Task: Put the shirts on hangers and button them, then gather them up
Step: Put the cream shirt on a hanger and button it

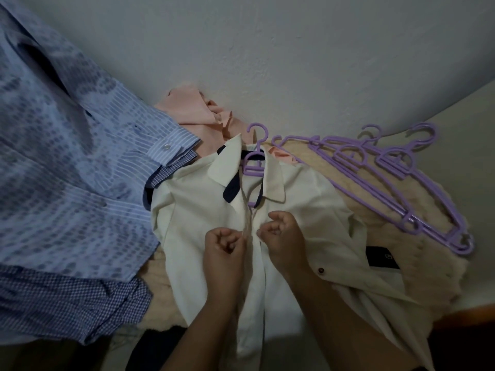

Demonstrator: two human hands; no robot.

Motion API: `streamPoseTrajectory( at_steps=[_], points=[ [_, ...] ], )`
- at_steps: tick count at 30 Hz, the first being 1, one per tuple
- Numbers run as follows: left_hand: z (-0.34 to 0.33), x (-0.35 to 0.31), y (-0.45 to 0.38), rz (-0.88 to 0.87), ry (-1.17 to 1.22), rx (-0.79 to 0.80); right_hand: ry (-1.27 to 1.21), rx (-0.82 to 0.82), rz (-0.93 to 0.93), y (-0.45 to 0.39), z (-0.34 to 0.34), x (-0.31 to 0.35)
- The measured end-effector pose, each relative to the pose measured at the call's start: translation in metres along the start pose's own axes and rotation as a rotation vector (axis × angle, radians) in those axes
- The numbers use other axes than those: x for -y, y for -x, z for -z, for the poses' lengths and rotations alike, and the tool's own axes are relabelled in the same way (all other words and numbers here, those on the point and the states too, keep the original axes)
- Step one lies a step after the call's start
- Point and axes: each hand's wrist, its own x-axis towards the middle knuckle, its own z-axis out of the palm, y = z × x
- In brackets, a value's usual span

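Observation:
A cream white shirt point(203, 218) with dark navy collar lining lies face up on a purple hanger point(254, 162), whose hook pokes out past the collar. My left hand point(223, 245) pinches the left edge of the front placket just below the collar. My right hand point(281, 234) pinches the right edge at the same height. The two edges meet between my fingers. A dark red button point(321, 270) shows on the shirt's right sleeve cuff.
A blue patterned shirt point(67, 170) over a navy checked one point(72, 303) covers the left side. A pink shirt point(192, 111) is crumpled against the white wall. Several spare purple hangers point(396, 178) lie at the right on a fuzzy cream blanket point(428, 258).

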Motion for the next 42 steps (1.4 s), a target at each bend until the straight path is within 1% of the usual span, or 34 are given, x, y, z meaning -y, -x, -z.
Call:
streamPoseTrajectory(
  at_steps=[4, 6, 8, 14, 16, 18, 21, 25, 29, 34, 42],
  points=[
    [-0.004, -0.006, -0.002, 0.026, 0.063, 0.006, -0.052, -0.025, -0.041, 0.004, -0.001, 0.007],
    [-0.006, -0.006, -0.003, 0.051, 0.098, 0.019, -0.157, -0.037, -0.103, 0.006, -0.003, 0.011],
    [-0.006, -0.008, -0.004, 0.044, 0.084, 0.027, -0.252, -0.051, -0.138, 0.007, -0.003, 0.016],
    [-0.008, -0.018, -0.003, 0.045, 0.112, 0.115, -0.311, -0.018, -0.11, 0.008, 0.0, 0.027],
    [-0.009, -0.021, -0.002, 0.03, 0.114, 0.124, -0.302, -0.001, -0.097, 0.008, 0.002, 0.031],
    [-0.01, -0.021, -0.002, 0.021, 0.102, 0.121, -0.242, 0.005, -0.071, 0.006, 0.003, 0.032],
    [-0.01, -0.021, -0.002, 0.0, 0.071, 0.081, -0.157, 0.001, -0.03, 0.004, 0.004, 0.031],
    [-0.01, -0.026, -0.001, -0.078, 0.088, 0.006, -0.146, 0.009, 0.018, 0.003, 0.003, 0.033],
    [-0.013, -0.031, -0.001, -0.168, 0.026, 0.026, -0.132, -0.016, 0.084, 0.003, 0.002, 0.035],
    [-0.013, -0.032, -0.007, -0.144, 0.026, 0.062, -0.214, 0.011, 0.1, 0.002, 0.004, 0.04],
    [-0.011, -0.034, -0.006, -0.121, 0.065, 0.055, -0.143, -0.02, 0.137, -0.002, 0.001, 0.034]
  ],
)
